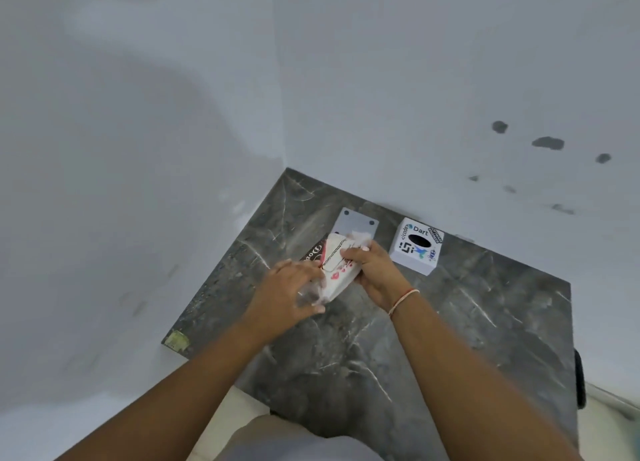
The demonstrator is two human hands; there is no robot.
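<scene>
One view, wide-angle, worn on your head: it looks forward and steeply down over both forearms onto the dark marble tabletop (433,339), which fills the lower middle of the frame. It faces the corner of the white walls (282,107), and those walls take the whole upper half. Range is close: the packet (341,270) between your left hand (291,287) and right hand (375,270) sits just below centre, and your forearms enter from the bottom edge.
</scene>
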